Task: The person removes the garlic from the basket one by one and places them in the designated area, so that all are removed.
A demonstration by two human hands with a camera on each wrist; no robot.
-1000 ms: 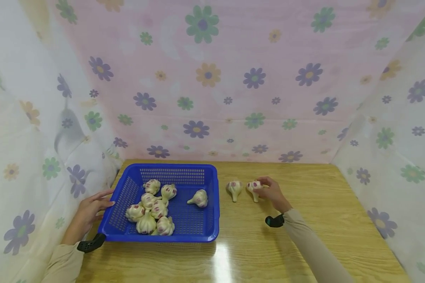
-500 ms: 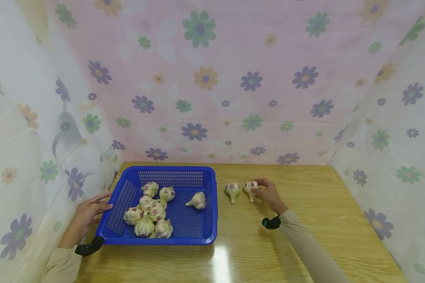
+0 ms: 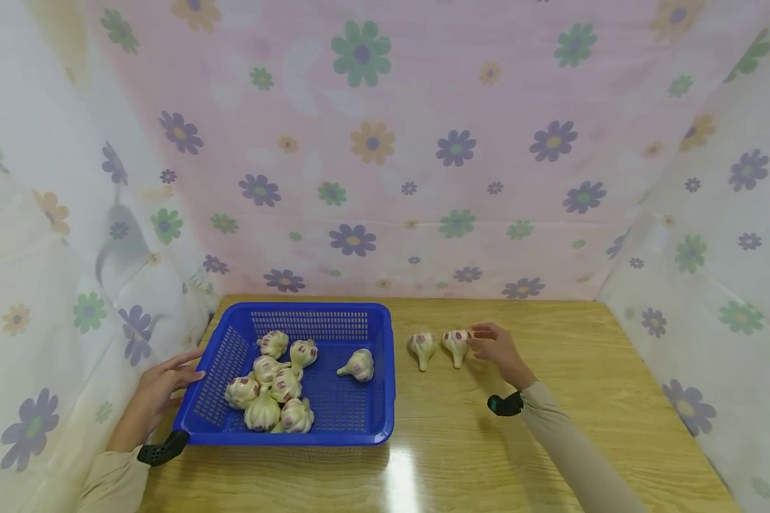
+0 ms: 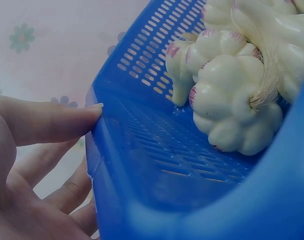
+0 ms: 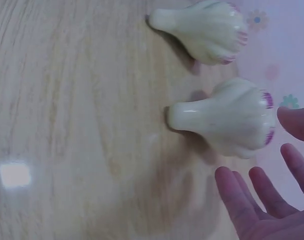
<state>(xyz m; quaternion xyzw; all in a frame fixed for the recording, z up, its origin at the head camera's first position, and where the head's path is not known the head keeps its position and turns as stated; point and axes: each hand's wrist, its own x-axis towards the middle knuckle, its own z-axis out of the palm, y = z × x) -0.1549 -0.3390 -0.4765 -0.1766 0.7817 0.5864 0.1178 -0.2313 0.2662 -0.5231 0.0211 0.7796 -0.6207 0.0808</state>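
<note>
Two garlic bulbs lie side by side on the wooden table, a left one [image 3: 422, 348] and a right one [image 3: 457, 346]. My right hand [image 3: 497, 350] is just right of the right bulb; in the right wrist view its fingers are spread apart from that bulb [image 5: 226, 119]. My left hand [image 3: 157, 392] is at the left side of the blue basket [image 3: 390, 385], which holds several garlic bulbs. The left wrist view shows the thumb [image 4: 57, 120] on the rim and the other fingers against the basket's outer wall, pinching it.
A single bulb [image 3: 359, 365] lies in the basket's right part, apart from the cluster [image 3: 263, 410] at its left. Flowered cloth [image 3: 423, 235] stands behind the table [image 3: 552, 456] and along both sides.
My right hand has let go of the right bulb and moved slightly right, away from it. My left hand stays at the basket's side.
</note>
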